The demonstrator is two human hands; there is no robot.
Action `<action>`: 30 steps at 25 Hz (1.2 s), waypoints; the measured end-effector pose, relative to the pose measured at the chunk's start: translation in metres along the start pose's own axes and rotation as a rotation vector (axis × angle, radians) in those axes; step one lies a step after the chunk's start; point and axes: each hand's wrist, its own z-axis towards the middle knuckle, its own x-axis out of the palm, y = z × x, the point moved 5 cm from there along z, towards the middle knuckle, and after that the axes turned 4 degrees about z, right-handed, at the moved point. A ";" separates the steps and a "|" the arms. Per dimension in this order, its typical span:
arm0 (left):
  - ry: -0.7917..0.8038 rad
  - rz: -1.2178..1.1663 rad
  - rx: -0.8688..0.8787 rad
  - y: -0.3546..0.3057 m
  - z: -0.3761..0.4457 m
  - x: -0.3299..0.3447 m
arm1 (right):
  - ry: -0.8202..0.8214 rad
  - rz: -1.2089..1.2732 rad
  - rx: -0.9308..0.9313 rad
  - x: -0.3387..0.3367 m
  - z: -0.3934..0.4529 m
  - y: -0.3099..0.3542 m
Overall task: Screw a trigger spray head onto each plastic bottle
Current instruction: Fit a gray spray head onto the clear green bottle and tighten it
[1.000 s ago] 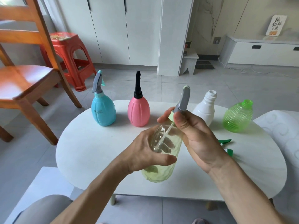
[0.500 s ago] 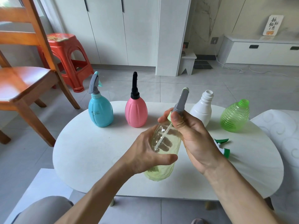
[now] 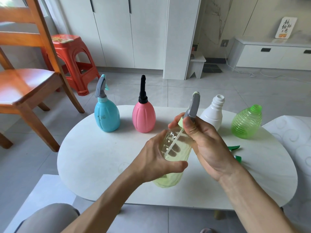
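Head view: the left hand (image 3: 154,158) wraps the pale yellow bottle (image 3: 173,158), held tilted above the white table (image 3: 94,158), while the right hand (image 3: 205,145) pinches the collar of its grey spray head (image 3: 192,106). Behind stand the white bottle (image 3: 212,115) and green bottle (image 3: 246,122) (both uncapped).

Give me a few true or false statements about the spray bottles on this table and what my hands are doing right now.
1. The left hand grips the pale yellow bottle. True.
2. The white bottle already has a spray head. False: its threaded neck is bare.
3. The right hand holds the collar of the grey spray head. True.
4. The pink bottle wears a grey head. False: its head is black.
5. The green ribbed bottle stands uncapped on the white table. True.
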 end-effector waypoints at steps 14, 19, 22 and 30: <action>0.137 -0.155 0.049 -0.013 -0.003 0.007 | 0.119 -0.012 -0.027 0.008 -0.005 0.014; -0.104 -0.056 0.055 -0.008 0.003 0.001 | 0.001 -0.117 -0.034 0.008 -0.005 0.008; -0.298 -0.097 0.034 -0.005 0.008 -0.009 | -0.067 -0.472 0.060 0.012 -0.006 -0.014; -0.281 0.082 -0.235 0.023 0.014 -0.013 | -0.468 -0.782 0.027 -0.024 0.059 -0.012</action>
